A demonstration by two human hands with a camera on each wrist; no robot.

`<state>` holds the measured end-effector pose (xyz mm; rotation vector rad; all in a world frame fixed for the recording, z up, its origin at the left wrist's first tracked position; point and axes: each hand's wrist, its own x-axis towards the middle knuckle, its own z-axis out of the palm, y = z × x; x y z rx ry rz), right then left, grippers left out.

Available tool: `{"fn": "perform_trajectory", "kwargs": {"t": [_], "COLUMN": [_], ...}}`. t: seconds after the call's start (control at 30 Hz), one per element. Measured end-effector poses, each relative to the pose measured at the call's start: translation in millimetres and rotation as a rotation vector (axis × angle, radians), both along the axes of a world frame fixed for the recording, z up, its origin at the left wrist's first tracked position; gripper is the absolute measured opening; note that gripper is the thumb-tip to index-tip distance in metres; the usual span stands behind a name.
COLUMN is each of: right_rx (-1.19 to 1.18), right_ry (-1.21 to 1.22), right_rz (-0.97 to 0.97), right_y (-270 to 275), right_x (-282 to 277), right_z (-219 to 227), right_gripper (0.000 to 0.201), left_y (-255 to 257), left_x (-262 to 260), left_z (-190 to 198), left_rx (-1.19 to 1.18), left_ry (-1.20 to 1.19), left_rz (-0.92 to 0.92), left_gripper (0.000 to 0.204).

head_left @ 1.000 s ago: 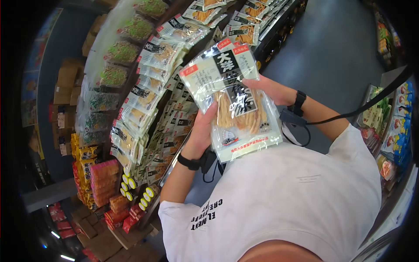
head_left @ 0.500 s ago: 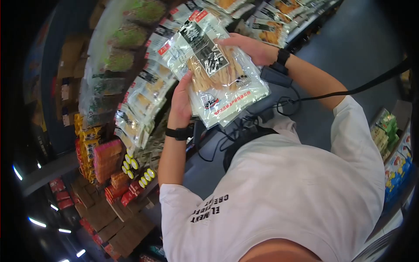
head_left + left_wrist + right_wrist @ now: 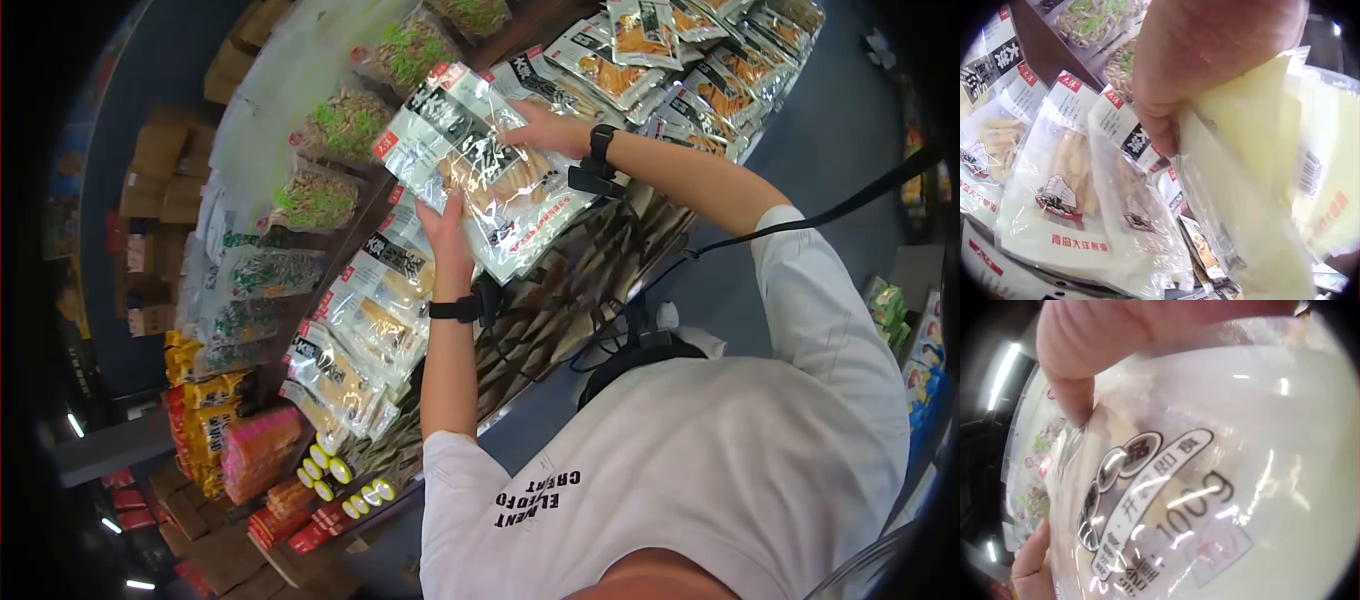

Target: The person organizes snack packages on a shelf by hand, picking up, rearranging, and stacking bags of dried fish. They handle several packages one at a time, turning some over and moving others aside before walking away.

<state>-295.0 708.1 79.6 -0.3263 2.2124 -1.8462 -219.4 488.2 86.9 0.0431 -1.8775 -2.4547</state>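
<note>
Clear-and-white snack packets [image 3: 500,185] with red corners and pale strips inside are held between both hands above the shelf. The left hand [image 3: 449,240] grips their lower left side, thumb on the front; in the left wrist view that hand [image 3: 1210,56] pinches the packet edges, with pale yellow backs [image 3: 1241,125] showing. On the other side the right hand [image 3: 548,130] grips the upper right edge, thumb over the front. Printed "100g" shows on the packet [image 3: 1210,487] beneath the right hand [image 3: 1104,350] in the right wrist view. The fingers behind the packets are mostly hidden.
Rows of similar packets [image 3: 385,300] lie on the shelf to the left, more packets [image 3: 720,85] at the upper right. Bags with green print [image 3: 345,125] line the far side. Yellow-lidded jars [image 3: 325,465] stand near the shelf's lower end. A black cable [image 3: 850,210] crosses at right.
Over the last second the hands and packets have moved up and closer over the shelf, and the packets have tilted. Both hands keep their grip while the body and view have shifted.
</note>
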Motion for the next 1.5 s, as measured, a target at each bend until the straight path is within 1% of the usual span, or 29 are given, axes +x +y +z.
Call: {"fn": "perform_trajectory", "kwargs": {"t": [0.03,0.07,0.1,0.13,0.17,0.23,0.27,0.37,0.43,0.47,0.5,0.57,0.63,0.7,0.73,0.77,0.83,0.9,0.97,1.0,1.07,1.1,1.17,1.23,1.3,1.37,1.43,1.47,1.5], "right_rx": [-0.189,-0.084,-0.068,0.122,0.311,0.279,0.297,0.356,0.362,0.240,0.238,0.201,0.133,0.233,0.167,0.169,0.172,0.245,0.179,0.235,0.175,0.107,0.100,0.327,0.294,0.238,0.297,0.308,0.319], "right_ry": [-0.028,0.015,0.003,0.039,0.080,0.026,0.005,-0.051,-0.044,-0.056,-0.062,-0.118,-0.174,-0.114,-0.168,-0.177,-0.139,-0.095,-0.110,-0.107,-0.164,-0.224,-0.234,0.038,0.052,0.048,0.008,-0.016,-0.042], "right_rz": [0.085,0.099,0.109,0.055,0.003,-0.027,0.003,0.030,0.002,0.061,0.076,0.065,0.116,0.008,0.103,0.136,0.100,0.057,0.119,0.063,0.090,0.119,0.118,-0.058,-0.050,-0.018,-0.008,-0.001,0.008], "right_y": [-1.5,-4.0,-8.8,-13.6,-18.9,-22.8,-22.0,-23.2,-21.4,-18.8,-15.4,-13.5,-10.4,-9.5,-7.3,-7.4,-6.2,-9.6,-10.5,-11.7,-10.2,-11.1,-5.3,1.5,10.6,15.8,17.5,18.8,20.1], "right_x": [-10.8,-23.0,-29.8,-37.2,-42.9,-50.9,-52.4,-54.1,-50.2,-58.0,-67.2,-75.6,-75.0,-69.2,-67.1,-63.2,-64.9,-60.3,-59.4,-59.3,-60.4,-60.5,-49.5,-33.0,-19.3,-0.6,10.7,13.5,16.0], "right_z": [3.4,-4.3,-14.4,-24.0,-25.6,-30.0,-25.1,-20.4,-18.2,-31.2,-45.0,-61.0,-61.9,-53.6,-45.6,-44.3,-38.3,-21.1,-24.1,-28.4,-35.2,-31.0,-20.8,-10.9,-2.8,8.5,8.1,-4.4,-10.7], "right_gripper": [0.079,0.078,0.078,0.079,0.080,0.081,0.082,0.082,0.078,0.076,0.076,0.072,0.071,0.090,0.078,0.078,0.094,0.093,0.091,0.089,0.090,0.091,0.093,0.093,0.093,0.093,0.095,0.096,0.097], "left_y": [-3.1,-5.0,-7.7,-7.4,-6.3,-8.6,-15.5,-13.0,-15.9,-17.6,-17.0,-19.3,-36.3,-47.2,-63.4,-73.4,-82.4,-68.3,-48.2,-42.1,-33.7,-36.1,-41.9,-37.7,-33.8,-24.9,-25.6,-24.8,-39.4], "left_x": [-12.6,-23.4,-31.2,-35.7,-40.1,-41.9,-47.5,-43.3,-46.8,-47.0,-42.9,-32.5,-19.9,4.8,14.6,24.7,33.1,29.2,23.4,18.8,-1.0,-10.8,-20.2,-17.0,-16.7,-20.8,-25.9,-27.8,-39.3], "left_z": [-11.9,-23.0,-33.5,-44.8,-49.5,-59.2,-76.8,-63.8,-74.4,-78.4,-69.1,-51.6,-69.5,-67.3,-88.7,-104.1,-119.0,-103.1,-91.7,-91.5,-95.4,-109.8,-138.0,-129.4,-118.3,-112.2,-112.7,-117.8,-146.3], "left_rx": [0.023,0.010,-0.006,-0.205,-0.195,-0.274,-0.190,-0.138,-0.181,-0.226,-0.227,-0.107,-0.090,0.009,-0.071,-0.065,0.105,0.177,0.217,0.225,0.220,0.233,-0.043,0.048,0.126,0.151,0.150,0.148,0.155], "left_ry": [-0.008,-0.046,-0.084,-0.209,-0.217,-0.184,-0.190,-0.122,-0.165,-0.190,-0.200,-0.271,-0.242,-0.342,-0.504,-0.517,-0.734,-0.700,-0.587,-0.585,-0.407,-0.401,-0.335,-0.326,-0.308,-0.103,-0.131,-0.167,-0.165], "left_rz": [0.009,0.020,0.030,0.127,0.134,0.175,0.140,0.084,0.103,0.116,0.129,0.191,0.273,0.375,0.405,0.436,0.394,0.337,0.314,0.312,0.182,0.185,0.305,0.314,0.314,0.355,0.350,0.358,0.352], "left_gripper": [0.056,0.061,0.066,0.075,0.075,0.080,0.082,0.081,0.078,0.076,0.076,0.071,0.069,0.066,0.065,0.065,0.065,0.065,0.062,0.062,0.059,0.059,0.055,0.056,0.056,0.058,0.058,0.059,0.059]}}
